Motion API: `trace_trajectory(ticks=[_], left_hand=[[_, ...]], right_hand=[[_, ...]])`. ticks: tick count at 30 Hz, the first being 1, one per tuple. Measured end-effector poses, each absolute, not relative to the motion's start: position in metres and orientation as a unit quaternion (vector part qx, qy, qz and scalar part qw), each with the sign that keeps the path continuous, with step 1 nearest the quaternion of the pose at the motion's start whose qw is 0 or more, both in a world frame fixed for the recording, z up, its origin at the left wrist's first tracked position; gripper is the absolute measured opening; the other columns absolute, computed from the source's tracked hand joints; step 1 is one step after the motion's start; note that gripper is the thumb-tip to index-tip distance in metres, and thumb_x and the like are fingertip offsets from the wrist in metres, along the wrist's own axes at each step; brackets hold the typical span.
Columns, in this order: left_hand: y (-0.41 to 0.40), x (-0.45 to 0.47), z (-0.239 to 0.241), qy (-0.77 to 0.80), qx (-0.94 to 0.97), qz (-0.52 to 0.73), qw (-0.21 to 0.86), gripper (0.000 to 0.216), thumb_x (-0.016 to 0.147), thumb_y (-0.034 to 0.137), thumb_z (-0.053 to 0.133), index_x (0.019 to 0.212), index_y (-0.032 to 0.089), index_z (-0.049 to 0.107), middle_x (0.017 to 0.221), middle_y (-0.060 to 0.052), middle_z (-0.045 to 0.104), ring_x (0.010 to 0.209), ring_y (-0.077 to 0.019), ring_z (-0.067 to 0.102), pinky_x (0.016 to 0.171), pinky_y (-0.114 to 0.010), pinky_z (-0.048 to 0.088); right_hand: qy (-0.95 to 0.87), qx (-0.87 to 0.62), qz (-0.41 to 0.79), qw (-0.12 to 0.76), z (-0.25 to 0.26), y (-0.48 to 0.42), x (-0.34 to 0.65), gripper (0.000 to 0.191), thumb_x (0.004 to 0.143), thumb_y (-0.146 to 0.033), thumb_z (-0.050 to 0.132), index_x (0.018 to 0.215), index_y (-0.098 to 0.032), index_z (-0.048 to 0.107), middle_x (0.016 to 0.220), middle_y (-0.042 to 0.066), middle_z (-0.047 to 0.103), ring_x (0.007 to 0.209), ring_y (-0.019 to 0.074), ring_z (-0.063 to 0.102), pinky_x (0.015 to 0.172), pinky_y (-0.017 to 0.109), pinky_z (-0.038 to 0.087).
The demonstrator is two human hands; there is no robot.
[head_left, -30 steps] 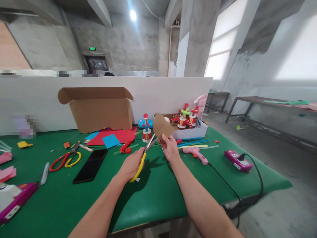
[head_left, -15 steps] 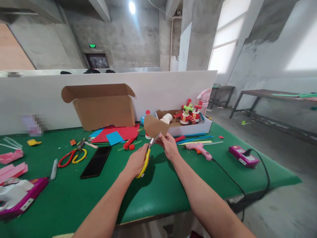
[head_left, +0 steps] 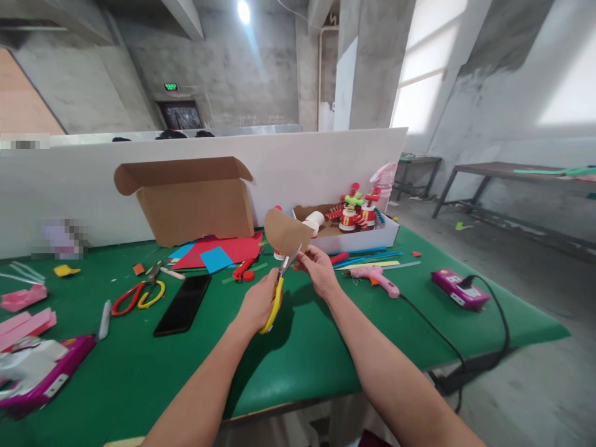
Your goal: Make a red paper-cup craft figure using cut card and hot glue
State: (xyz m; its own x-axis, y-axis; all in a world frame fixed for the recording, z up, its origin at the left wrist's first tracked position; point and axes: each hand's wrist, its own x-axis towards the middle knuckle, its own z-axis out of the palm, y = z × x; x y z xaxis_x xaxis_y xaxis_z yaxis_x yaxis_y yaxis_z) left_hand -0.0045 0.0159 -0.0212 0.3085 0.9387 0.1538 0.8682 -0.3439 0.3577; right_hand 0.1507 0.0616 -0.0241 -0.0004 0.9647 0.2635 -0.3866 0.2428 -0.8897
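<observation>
My left hand (head_left: 259,300) is closed round the yellow handles of a pair of scissors (head_left: 274,305), whose blades point up and to the right. The blades meet the lower edge of a brown piece of cardboard (head_left: 287,232) with a rounded outline. Pinched at its lower right corner, the cardboard is held by my right hand (head_left: 318,270). Both hands are raised over the green table (head_left: 298,366). Behind the cardboard, a white cup (head_left: 315,221) shows in part, lying in the open box.
A white box (head_left: 367,237) with red spring figures stands at the back right. A pink glue gun (head_left: 376,278) and purple power strip (head_left: 460,289) lie right. Left are a black phone (head_left: 182,305), red-and-yellow pliers (head_left: 139,294) and coloured paper (head_left: 216,259).
The cardboard has shifted slightly left and up and tilted a little more against the scissor blades. Both hands keep their holds. The whole view has moved slightly.
</observation>
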Motion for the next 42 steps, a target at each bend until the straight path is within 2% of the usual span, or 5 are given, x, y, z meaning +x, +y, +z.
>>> trace_trajectory(ticks=[14,25,28,34,42], left_hand=[[0.016,-0.004,-0.022,0.543,0.786,0.248,0.159,0.009,0.085,0.024,0.040,0.094,0.021,0.041,0.066,0.002,0.051,0.054,-0.0116,0.047,0.052,-0.021,0.031],[0.011,0.006,-0.024,0.498,0.746,0.308,0.317,0.025,0.086,0.026,0.038,0.111,0.021,0.038,0.076,0.001,0.057,0.054,-0.0097,0.057,0.054,-0.021,0.045],[0.010,0.007,-0.026,0.506,0.755,0.298,0.292,0.026,0.086,0.024,0.038,0.112,0.021,0.037,0.075,0.001,0.058,0.055,-0.0104,0.058,0.054,-0.021,0.046],[0.007,0.009,-0.021,0.570,0.776,0.223,0.150,0.020,0.087,0.021,0.040,0.106,0.021,0.041,0.073,0.001,0.057,0.061,-0.0135,0.058,0.058,-0.023,0.040],[0.006,0.010,-0.021,0.550,0.783,0.244,0.156,0.018,0.088,0.024,0.039,0.105,0.021,0.040,0.081,-0.002,0.062,0.066,-0.0140,0.060,0.063,-0.024,0.042]], right_hand=[[-0.485,-0.314,0.539,0.614,-0.019,0.057,0.151,0.038,0.061,-0.053,0.072,0.063,-0.019,0.055,0.055,-0.003,0.056,0.049,0.0121,0.052,0.053,0.027,0.050],[-0.506,-0.292,0.525,0.619,-0.014,0.053,0.152,0.039,0.068,-0.056,0.066,0.061,-0.020,0.055,0.053,-0.002,0.055,0.048,0.0129,0.053,0.053,0.028,0.049],[-0.510,-0.301,0.518,0.618,-0.014,0.053,0.152,0.040,0.069,-0.058,0.064,0.062,-0.020,0.054,0.054,-0.002,0.056,0.047,0.0125,0.052,0.051,0.027,0.049],[-0.567,-0.316,0.438,0.622,-0.016,0.056,0.152,0.038,0.073,-0.056,0.061,0.065,-0.020,0.052,0.057,-0.003,0.055,0.044,0.0107,0.050,0.044,0.025,0.043],[-0.566,-0.316,0.435,0.625,-0.017,0.057,0.151,0.036,0.075,-0.056,0.059,0.069,-0.020,0.053,0.057,-0.003,0.054,0.045,0.0110,0.050,0.044,0.025,0.042]])
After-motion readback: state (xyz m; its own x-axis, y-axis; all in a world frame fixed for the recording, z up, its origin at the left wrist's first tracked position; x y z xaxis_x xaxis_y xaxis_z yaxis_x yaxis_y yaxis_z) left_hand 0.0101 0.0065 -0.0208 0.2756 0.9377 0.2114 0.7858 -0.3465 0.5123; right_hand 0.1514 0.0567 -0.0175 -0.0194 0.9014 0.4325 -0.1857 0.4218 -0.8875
